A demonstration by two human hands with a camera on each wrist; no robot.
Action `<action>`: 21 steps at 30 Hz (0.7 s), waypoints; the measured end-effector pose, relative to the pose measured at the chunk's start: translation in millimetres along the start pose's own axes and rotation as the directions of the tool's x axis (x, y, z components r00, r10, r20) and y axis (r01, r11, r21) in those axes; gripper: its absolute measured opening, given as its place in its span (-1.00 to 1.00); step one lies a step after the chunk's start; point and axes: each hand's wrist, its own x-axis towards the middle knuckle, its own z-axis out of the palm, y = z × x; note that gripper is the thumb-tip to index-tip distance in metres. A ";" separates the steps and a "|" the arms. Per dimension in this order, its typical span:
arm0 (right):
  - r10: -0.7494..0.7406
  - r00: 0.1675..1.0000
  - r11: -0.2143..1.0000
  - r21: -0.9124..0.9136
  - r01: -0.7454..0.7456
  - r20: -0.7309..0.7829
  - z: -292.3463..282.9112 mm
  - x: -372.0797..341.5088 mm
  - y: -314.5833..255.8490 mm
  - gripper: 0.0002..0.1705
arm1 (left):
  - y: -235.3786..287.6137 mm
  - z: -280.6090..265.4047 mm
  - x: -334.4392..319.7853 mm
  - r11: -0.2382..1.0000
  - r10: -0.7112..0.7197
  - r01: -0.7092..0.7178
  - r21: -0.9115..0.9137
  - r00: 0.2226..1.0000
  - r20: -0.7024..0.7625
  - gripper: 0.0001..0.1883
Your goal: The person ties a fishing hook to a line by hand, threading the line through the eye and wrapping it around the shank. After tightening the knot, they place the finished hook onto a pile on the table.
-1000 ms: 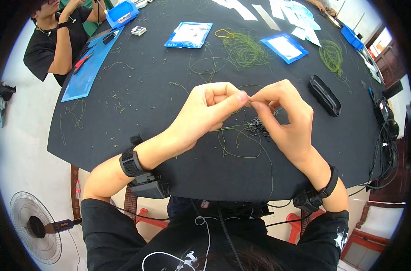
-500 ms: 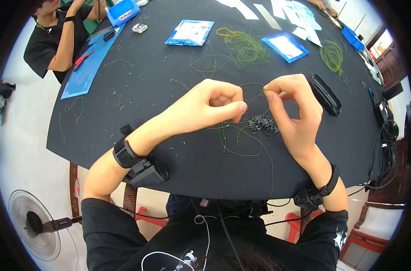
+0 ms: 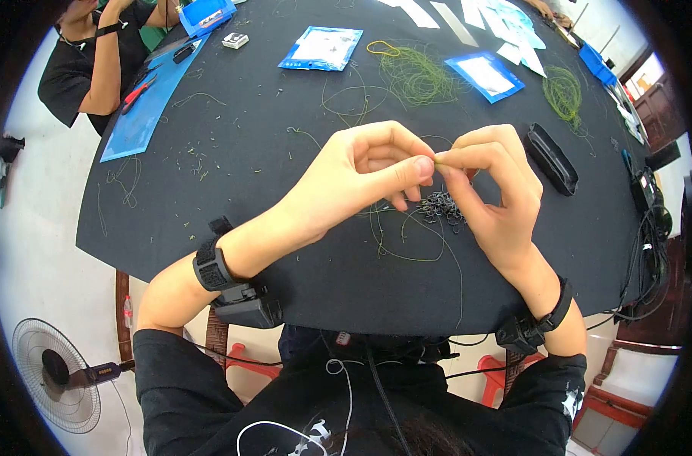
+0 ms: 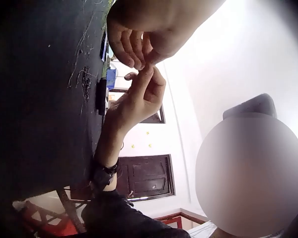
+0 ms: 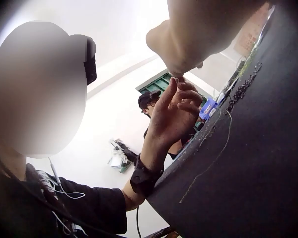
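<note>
In the head view my left hand [image 3: 353,175] and right hand [image 3: 501,182] meet fingertip to fingertip over the black table. Thumb and index finger of each hand pinch a thin green line [image 3: 438,163], of which only a tiny bit shows between them. The left hand's other fingers curl loosely below. Under the right hand lies a pile of small dark metal hooks [image 3: 441,208], partly covered by its fingers. Loose green line [image 3: 414,259] loops over the table in front of the pile. The right wrist view shows the left hand [image 5: 176,111] with its thumb raised to the pinch.
Beyond the hands lie a green line coil [image 3: 418,76], two blue-and-white packets [image 3: 321,49] [image 3: 485,76] and another coil [image 3: 563,93]. A black tray [image 3: 551,159] is at right. At far left a person [image 3: 95,72] sits by a blue mat [image 3: 144,110] with red-handled pliers [image 3: 137,93].
The hands were together, parted by half a second ago with the right hand pinching the line away from the left, and now their fingertips meet again, slightly farther right than at first.
</note>
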 end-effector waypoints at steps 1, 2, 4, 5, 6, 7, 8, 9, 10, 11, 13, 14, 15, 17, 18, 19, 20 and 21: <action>0.000 1.000 1.000 0.000 0.000 0.000 0.1 -0.1 0.0 -0.81 | -3.1 1.9 0.6 0.999 0.020 -0.021 -0.035 0.998 -0.052 -0.80; -0.006 1.000 1.000 0.000 0.006 0.004 0.1 -0.3 0.0 -0.81 | -3.8 1.1 0.6 0.999 0.019 -0.021 -0.035 0.998 -0.052 -0.80; -0.012 1.000 1.000 0.003 0.012 0.010 0.7 -0.3 0.4 -0.81 | -4.3 -1.0 0.5 0.999 0.035 -0.032 0.043 0.997 -0.067 -0.80; -0.010 1.000 1.000 0.001 0.010 0.011 0.8 -0.5 0.9 -0.81 | -3.6 -0.1 0.1 0.999 0.035 -0.032 0.042 0.997 -0.068 -0.80; -0.009 1.000 1.000 0.000 0.009 0.012 0.9 -0.6 1.1 -0.80 | -1.9 1.8 -0.6 0.998 0.029 -0.023 0.053 0.994 -0.105 -0.80; -0.008 1.000 1.000 0.000 0.008 0.012 0.8 -0.6 1.0 -0.80 | -0.5 2.9 -0.8 0.998 0.023 -0.014 0.064 0.990 -0.142 -0.80; 0.003 1.000 1.000 -0.001 -0.003 0.007 0.4 -0.5 0.5 -0.80 | 0.6 2.7 -1.0 0.998 0.023 -0.014 0.064 0.990 -0.142 -0.80; 0.015 1.000 1.000 -0.001 -0.015 0.002 0.1 -0.4 0.1 -0.79 | 1.5 2.1 -1.4 0.998 0.015 -0.006 0.065 0.989 -0.149 -0.81; 0.016 1.000 1.000 -0.001 -0.016 0.003 -0.2 -0.4 0.1 -0.79 | 1.8 1.8 -1.7 0.998 0.008 0.002 0.066 0.988 -0.156 -0.81; 0.012 1.000 1.000 -0.007 -0.012 0.005 -0.5 -0.2 0.3 -0.79 | 1.5 2.2 -1.7 0.998 0.007 0.003 0.065 0.988 -0.156 -0.81; 0.010 1.000 1.000 -0.014 -0.010 0.005 -0.6 -0.8 0.2 -0.79 | 0.8 3.6 -1.7 0.998 0.005 0.008 0.066 0.981 -0.193 -0.81; 0.015 1.000 1.000 -0.015 -0.015 0.002 -0.6 -1.0 0.0 -0.80 | 0.6 3.6 -1.8 0.998 0.005 0.008 0.066 0.981 -0.193 -0.81; 0.020 1.000 1.000 -0.015 -0.020 -0.001 -0.7 -1.2 -0.1 -0.80 | 0.5 3.6 -1.8 0.998 0.010 0.002 0.060 0.979 -0.202 -0.81; 0.021 1.000 1.000 -0.014 -0.021 -0.003 -0.3 -1.7 0.2 -0.80 | 0.1 3.6 -1.9 0.999 0.015 -0.003 0.054 0.977 -0.211 -0.81; 0.020 1.000 1.000 -0.012 -0.020 -0.004 -0.2 -1.9 0.3 -0.80 | -0.1 3.6 -2.1 0.999 0.012 -0.002 0.044 0.978 -0.210 -0.81; 0.021 1.000 1.000 -0.012 -0.021 -0.005 -0.4 -1.8 0.4 -0.80 | -0.4 3.6 -2.1 0.999 0.008 -0.001 0.034 0.978 -0.210 -0.81; 0.018 1.000 1.000 -0.017 -0.018 -0.004 -0.7 -1.6 0.5 -0.80 | -0.6 3.8 -2.1 0.999 0.007 0.000 0.033 0.978 -0.210 -0.81; 0.015 1.000 1.000 -0.022 -0.015 -0.002 -0.9 -1.6 0.6 -0.80 | -0.7 4.1 -2.1 0.999 0.010 -0.001 0.043 0.978 -0.206 -0.81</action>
